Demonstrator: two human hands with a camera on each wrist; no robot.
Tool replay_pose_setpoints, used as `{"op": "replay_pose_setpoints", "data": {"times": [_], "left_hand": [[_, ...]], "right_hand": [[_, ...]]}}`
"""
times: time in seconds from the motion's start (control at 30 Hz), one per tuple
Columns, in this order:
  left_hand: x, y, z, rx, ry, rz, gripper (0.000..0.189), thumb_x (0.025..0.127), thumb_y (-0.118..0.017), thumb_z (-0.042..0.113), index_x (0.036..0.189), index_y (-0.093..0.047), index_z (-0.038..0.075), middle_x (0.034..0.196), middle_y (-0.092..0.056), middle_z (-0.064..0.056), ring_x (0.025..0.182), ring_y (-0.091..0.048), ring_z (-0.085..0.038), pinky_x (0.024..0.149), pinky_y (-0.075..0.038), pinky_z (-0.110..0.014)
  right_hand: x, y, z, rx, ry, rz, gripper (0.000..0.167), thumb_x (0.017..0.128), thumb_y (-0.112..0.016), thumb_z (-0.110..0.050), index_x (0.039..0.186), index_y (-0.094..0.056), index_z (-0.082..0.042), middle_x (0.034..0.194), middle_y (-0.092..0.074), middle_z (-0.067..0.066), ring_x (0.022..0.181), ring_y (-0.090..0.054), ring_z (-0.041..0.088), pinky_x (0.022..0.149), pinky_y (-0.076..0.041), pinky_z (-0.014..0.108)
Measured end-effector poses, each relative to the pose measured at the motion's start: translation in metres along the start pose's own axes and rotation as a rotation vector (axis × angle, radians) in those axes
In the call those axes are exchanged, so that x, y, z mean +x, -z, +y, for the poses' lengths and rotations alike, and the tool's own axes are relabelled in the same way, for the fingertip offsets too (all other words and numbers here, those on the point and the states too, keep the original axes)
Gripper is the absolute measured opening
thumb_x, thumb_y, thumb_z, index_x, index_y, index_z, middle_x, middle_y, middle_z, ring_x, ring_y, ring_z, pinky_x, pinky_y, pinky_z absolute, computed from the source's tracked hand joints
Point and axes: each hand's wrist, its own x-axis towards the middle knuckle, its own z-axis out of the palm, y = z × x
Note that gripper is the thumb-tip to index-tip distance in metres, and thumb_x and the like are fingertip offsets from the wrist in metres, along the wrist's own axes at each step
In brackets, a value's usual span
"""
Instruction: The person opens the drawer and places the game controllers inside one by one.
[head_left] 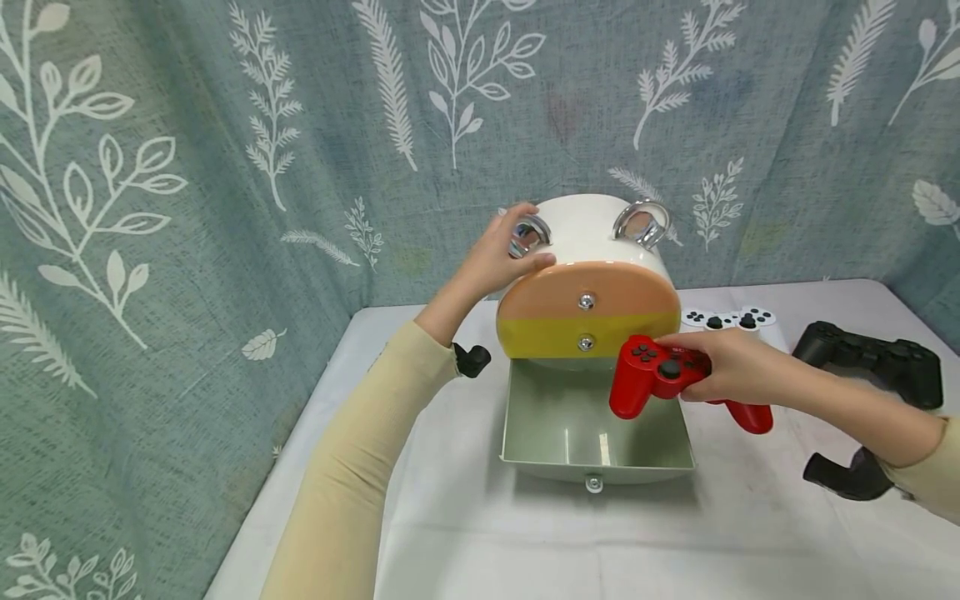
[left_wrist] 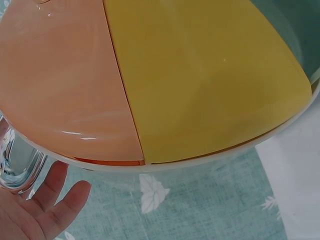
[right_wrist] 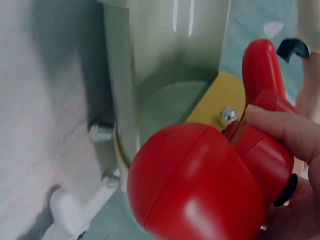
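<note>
A red game controller [head_left: 643, 377] is gripped by the right hand [head_left: 731, 365] above the pulled-out green drawer [head_left: 562, 425] of a rounded cabinet [head_left: 585, 223], orange drawer [head_left: 543, 292] and yellow drawer [head_left: 536, 333] closed; its top is touched by the left hand [head_left: 498, 252], fingers relaxed

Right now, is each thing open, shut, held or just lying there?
Green drawer: open
Orange drawer: shut
Yellow drawer: shut
Red controller: held in the right hand
White controller: lying down, partly hidden
Black controller: lying down, not held
Left hand: touching the box
</note>
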Motion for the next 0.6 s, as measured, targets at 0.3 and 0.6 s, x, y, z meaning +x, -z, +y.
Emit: {"op": "replay_pose_setpoints", "data": {"times": [0.3,0.6], "left_hand": [[0.0,0.0,0.0,0.005,0.009,-0.006,0.073,0.081,-0.064,0.047,0.14,-0.026,0.027,0.129,-0.037,-0.012,0.099,-0.05,-0.02,0.078,-0.047,-0.038],[-0.001,0.0,0.001,0.005,0.003,-0.002,0.073,0.082,-0.064,0.047,0.141,-0.026,0.026,0.129,-0.038,-0.01,0.099,-0.05,-0.02,0.077,-0.047,-0.037]], "right_hand": [[0.021,-0.017,-0.02,0.078,0.074,-0.04,0.051,0.069,-0.073,-0.006,0.118,-0.059,-0.006,0.087,-0.063,0.0,0.073,-0.054,0.014,0.058,-0.044,0.028],[0.039,-0.033,-0.034,0.08,0.128,-0.077,0.051,0.069,-0.074,-0.008,0.118,-0.059,-0.004,0.087,-0.064,0.0,0.075,-0.054,0.014,0.061,-0.044,0.026]]}}
